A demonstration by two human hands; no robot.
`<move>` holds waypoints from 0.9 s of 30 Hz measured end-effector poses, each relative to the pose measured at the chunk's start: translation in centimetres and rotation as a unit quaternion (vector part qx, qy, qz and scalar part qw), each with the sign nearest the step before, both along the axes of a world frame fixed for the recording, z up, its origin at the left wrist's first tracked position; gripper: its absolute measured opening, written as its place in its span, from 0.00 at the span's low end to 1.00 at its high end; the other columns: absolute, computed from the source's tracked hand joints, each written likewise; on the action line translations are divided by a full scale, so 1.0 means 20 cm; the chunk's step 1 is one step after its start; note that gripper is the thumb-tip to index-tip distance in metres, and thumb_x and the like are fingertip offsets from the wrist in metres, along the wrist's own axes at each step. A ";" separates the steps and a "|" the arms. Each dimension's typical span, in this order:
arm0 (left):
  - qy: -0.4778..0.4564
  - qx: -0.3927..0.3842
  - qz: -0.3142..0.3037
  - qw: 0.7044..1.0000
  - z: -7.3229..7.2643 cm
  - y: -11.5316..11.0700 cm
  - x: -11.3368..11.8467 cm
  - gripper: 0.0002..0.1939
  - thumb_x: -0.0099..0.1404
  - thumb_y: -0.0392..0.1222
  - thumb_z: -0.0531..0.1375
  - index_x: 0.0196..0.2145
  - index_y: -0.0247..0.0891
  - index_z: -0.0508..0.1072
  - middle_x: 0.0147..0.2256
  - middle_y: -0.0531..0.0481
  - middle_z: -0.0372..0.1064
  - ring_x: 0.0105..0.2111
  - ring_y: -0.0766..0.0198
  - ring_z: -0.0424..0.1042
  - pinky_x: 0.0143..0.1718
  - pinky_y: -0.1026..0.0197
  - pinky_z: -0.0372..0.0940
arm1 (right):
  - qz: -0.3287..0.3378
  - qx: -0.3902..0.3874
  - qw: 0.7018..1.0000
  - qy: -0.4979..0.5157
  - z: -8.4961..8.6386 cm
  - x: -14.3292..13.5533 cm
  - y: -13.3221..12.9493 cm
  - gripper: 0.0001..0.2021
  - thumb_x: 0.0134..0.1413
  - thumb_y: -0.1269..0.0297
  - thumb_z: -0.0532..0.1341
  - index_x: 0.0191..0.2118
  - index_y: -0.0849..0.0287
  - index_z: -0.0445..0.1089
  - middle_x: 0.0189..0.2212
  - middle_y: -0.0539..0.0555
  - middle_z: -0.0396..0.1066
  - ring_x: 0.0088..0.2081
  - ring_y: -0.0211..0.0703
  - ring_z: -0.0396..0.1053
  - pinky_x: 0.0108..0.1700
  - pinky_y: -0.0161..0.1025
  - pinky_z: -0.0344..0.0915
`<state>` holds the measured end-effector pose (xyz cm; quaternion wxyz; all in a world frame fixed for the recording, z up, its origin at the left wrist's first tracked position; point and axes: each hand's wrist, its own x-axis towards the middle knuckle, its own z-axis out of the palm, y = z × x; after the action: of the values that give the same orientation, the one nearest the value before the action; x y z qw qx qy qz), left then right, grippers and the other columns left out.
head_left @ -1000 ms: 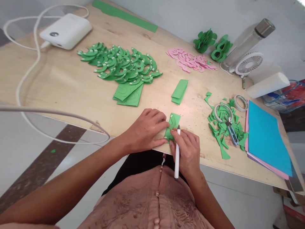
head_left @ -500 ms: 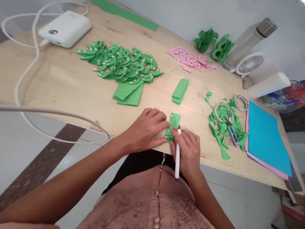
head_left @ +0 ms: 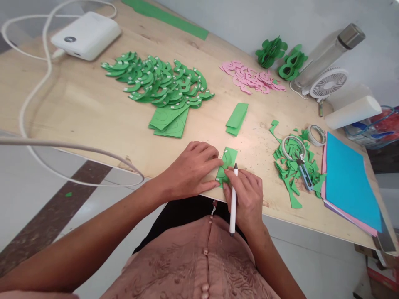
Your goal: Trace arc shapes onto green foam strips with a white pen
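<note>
A small green paper piece (head_left: 230, 156) with a curved outline drawn on it and small white patches lies at the table's front edge. My left hand (head_left: 196, 170) holds its left side, index finger and thumb on the paper, the other fingers curled. From the right, my right hand (head_left: 247, 191) has its fingertips on the same piece. A white pen (head_left: 233, 211) is held in that hand, its dark tip pointing away from me and its shaft lying across the fingers. Farther back lies a folded green paper strip (head_left: 237, 118).
Curved green cutouts (head_left: 162, 81) are heaped over marked green sheets (head_left: 170, 126). Pink cutouts (head_left: 249, 77) lie farther back. On the right are green scraps (head_left: 291, 170), a cutter (head_left: 304, 174), a tape roll (head_left: 316, 135) and blue paper (head_left: 350, 182). A white cable (head_left: 37, 93) loops at left.
Both hands, the pen and the green paper piece keep nearly the same positions. The whole view has shifted very slightly.
</note>
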<state>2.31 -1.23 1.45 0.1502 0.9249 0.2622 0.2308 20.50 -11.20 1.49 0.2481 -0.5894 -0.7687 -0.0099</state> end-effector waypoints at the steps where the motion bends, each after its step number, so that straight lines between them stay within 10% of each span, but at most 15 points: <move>1: 0.001 0.000 -0.001 1.000 0.00 0.00 0.00 0.16 0.60 0.46 0.65 0.45 0.38 0.72 0.44 0.43 0.70 0.46 0.51 0.66 0.49 0.48 0.60 | 0.001 0.000 1.000 -0.001 0.00 0.00 0.00 0.12 0.65 0.71 0.57 0.52 0.58 0.69 0.45 0.57 0.77 0.50 0.50 0.70 0.51 0.47 0.60; 27: 0.002 -0.008 -0.006 1.000 0.01 0.00 0.00 0.11 0.66 0.41 0.56 0.44 0.37 0.72 0.43 0.42 0.69 0.46 0.51 0.65 0.49 0.47 0.59 | 0.000 -0.002 1.000 -0.010 0.00 0.00 0.00 0.13 0.65 0.71 0.57 0.52 0.58 0.70 0.46 0.56 0.77 0.50 0.50 0.69 0.50 0.48 0.60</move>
<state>2.26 -1.31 1.71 0.1587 0.9256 0.2587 0.2262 20.55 -11.18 1.40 0.2396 -0.5899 -0.7709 -0.0144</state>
